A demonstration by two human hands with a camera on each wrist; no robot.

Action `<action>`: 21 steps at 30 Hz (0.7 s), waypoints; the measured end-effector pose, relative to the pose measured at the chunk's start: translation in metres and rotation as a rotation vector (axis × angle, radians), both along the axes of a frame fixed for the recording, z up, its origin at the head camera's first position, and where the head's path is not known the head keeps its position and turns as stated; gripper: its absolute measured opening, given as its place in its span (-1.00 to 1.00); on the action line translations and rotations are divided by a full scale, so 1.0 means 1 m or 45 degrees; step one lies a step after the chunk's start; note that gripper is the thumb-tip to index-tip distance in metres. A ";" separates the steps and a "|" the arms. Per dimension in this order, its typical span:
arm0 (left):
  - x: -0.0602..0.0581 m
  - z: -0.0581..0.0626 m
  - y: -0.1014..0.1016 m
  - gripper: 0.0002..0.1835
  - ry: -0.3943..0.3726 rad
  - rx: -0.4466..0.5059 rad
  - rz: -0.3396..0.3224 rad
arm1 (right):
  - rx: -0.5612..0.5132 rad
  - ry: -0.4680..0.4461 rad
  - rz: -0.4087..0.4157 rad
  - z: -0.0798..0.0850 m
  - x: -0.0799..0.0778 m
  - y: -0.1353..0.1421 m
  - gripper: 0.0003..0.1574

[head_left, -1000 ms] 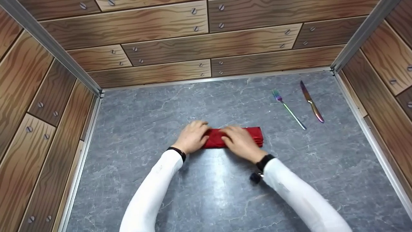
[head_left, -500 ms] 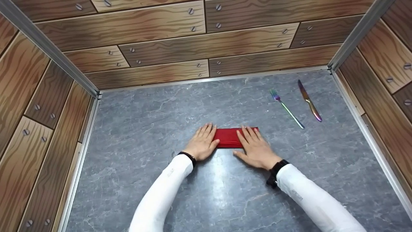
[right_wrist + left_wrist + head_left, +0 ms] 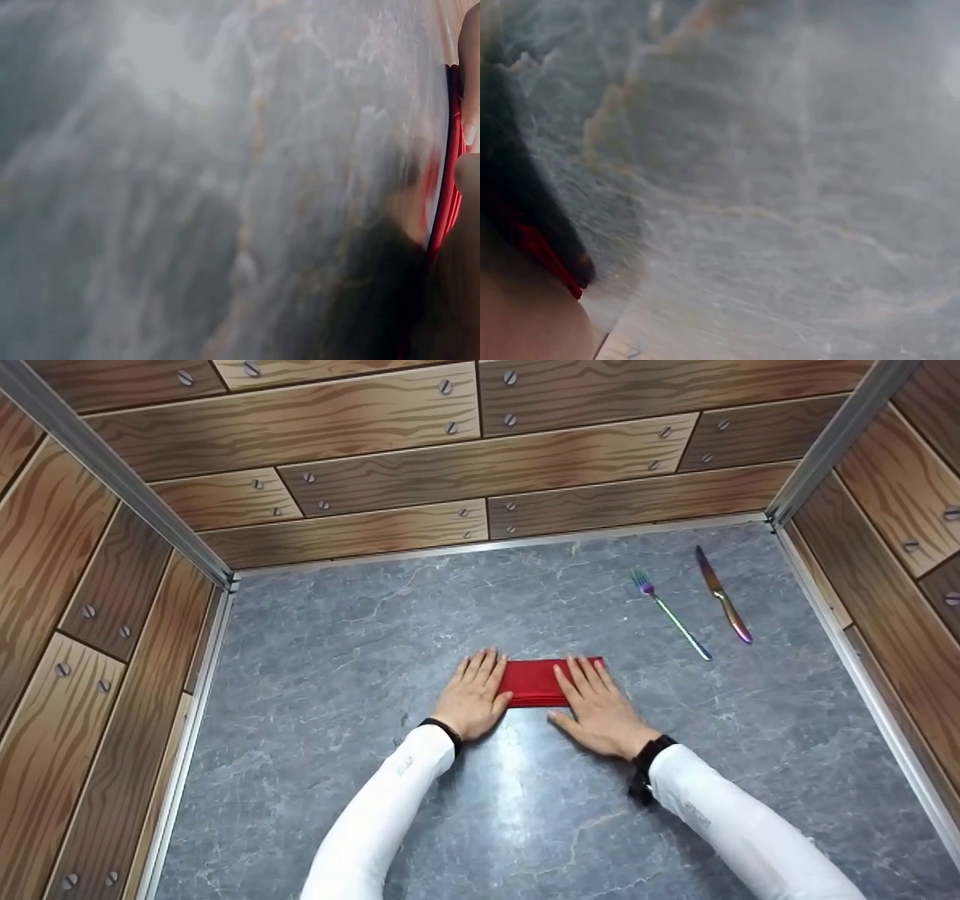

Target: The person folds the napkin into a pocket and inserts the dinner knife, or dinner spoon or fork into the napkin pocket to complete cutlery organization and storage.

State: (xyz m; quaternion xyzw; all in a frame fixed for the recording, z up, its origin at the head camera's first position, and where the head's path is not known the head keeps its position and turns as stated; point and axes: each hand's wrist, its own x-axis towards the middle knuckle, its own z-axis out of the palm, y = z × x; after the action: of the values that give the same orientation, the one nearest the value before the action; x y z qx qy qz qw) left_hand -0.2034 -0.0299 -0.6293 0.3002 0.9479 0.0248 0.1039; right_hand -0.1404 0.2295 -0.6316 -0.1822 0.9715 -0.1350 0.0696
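Observation:
A red cloth [image 3: 533,682], folded into a flat, layered rectangle, lies on the grey marbled tabletop in the head view. My left hand [image 3: 471,697] rests flat on its left end, fingers straight and pointing away from me. Across the right end lies my right hand [image 3: 600,709], its fingers spread and straight, the thumb out on the tabletop below the cloth's near edge. Both ends of the cloth are partly hidden by the hands. In the right wrist view the cloth's stacked red layers [image 3: 450,172] show at the right edge, beside the fingers.
To the right, beyond the hands, lie a rainbow-coloured fork [image 3: 671,615] and a knife [image 3: 724,596] of similar finish, side by side. Wood-patterned walls [image 3: 390,472] with metal edging enclose the grey tabletop [image 3: 337,622] at the back, left and right.
A second ago both hands were bent over the cloth, nearer its middle. Both have since flattened out, the right one moving toward the right end. In the last half second they barely move.

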 end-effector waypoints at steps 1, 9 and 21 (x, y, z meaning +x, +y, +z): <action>0.000 0.000 0.000 -0.25 0.003 0.011 0.003 | -0.010 0.003 -0.001 0.000 0.000 0.000 0.05; -0.003 0.001 -0.008 -0.25 -0.120 0.181 0.059 | -0.446 -0.075 -0.143 0.012 -0.011 0.006 -0.22; -0.030 0.037 -0.038 -0.47 -0.109 0.410 0.200 | -0.469 -0.163 -0.357 0.042 -0.050 0.048 -0.34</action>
State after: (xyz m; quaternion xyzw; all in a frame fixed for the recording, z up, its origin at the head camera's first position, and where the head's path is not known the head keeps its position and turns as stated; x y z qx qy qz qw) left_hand -0.2334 -0.0675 -0.5920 0.2367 0.9469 0.1970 0.0927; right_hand -0.1904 0.2773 -0.5895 -0.0464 0.9399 -0.3294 0.0774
